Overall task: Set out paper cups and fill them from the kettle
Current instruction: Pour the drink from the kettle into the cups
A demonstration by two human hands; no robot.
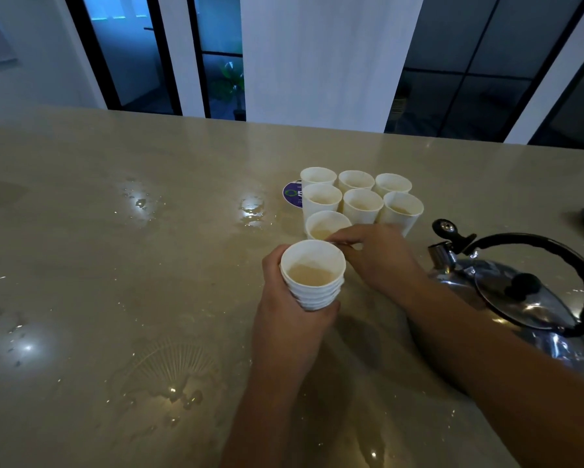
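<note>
Stack: your left hand holds a nested stack of paper cups upright above the counter, near the front of the set-out group; several rims show below the top cup.
Left grip: fingers curled round the lower part of the stack, clamped on it.
Right hand: your right hand reaches forward from the right, fingertips at the rim of a cup it mostly covers, just behind the stack.
Right grip: thumb and forefinger look pinched on that rim; the cup's body is hidden under your hand.
Set-out cups: seven cups stand upright in a tight cluster past your hands, three in the far row, three in the middle row, one in front at the left. They touch or nearly touch.
Contents: cannot tell whether any cup holds liquid; the insides look pale and dim.
Kettle: a shiny metal kettle with a black arched handle sits on the counter to your right, spout pointing toward the cups, lid on, partly behind your right forearm.
Sticker: a round purple disc lies flat at the left edge of the cluster, partly under the cups.
Wet spots: droplets and small puddles glint on the counter left of the cups and nearer you.
</note>
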